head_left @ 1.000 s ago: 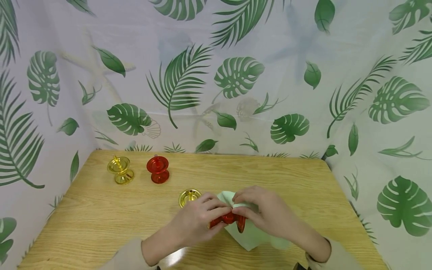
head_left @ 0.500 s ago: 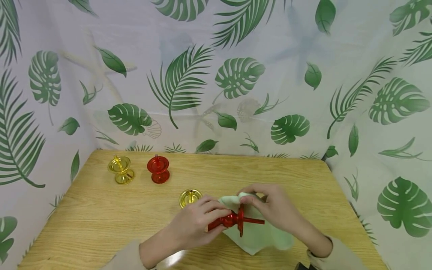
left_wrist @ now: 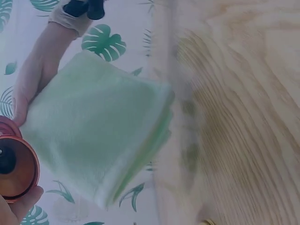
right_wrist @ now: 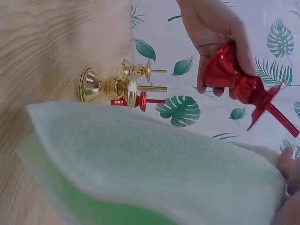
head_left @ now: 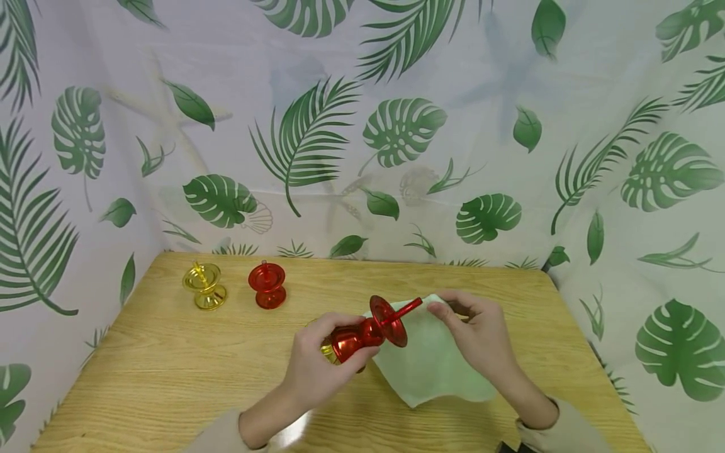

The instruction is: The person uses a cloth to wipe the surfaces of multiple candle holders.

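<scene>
A shiny red candle holder (head_left: 350, 340) is gripped round its body by my left hand (head_left: 314, 362). It tilts, its dish and spike pointing up to the right. My right hand (head_left: 481, 330) pinches the top edge of a pale green cloth (head_left: 436, 368), which hangs folded below the fingers. In the right wrist view the spike of the red candle holder (right_wrist: 234, 75) stands apart from the cloth (right_wrist: 150, 159). The left wrist view shows the cloth (left_wrist: 98, 122) spread wide beside the holder's round hollow base (left_wrist: 18, 173). Behind my left hand, a gold candle holder (head_left: 328, 350) is mostly hidden.
On the wooden table (head_left: 170, 377), another gold candle holder (head_left: 205, 286) and a second red one (head_left: 267, 286) stand upright at the back left. A leaf-patterned curtain (head_left: 340, 145) rises behind the table and along both sides.
My right hand has drawn the cloth off the candle holder's dish and spike, moving right and up. My left hand has turned the holder from lying level to pointing up to the right.
</scene>
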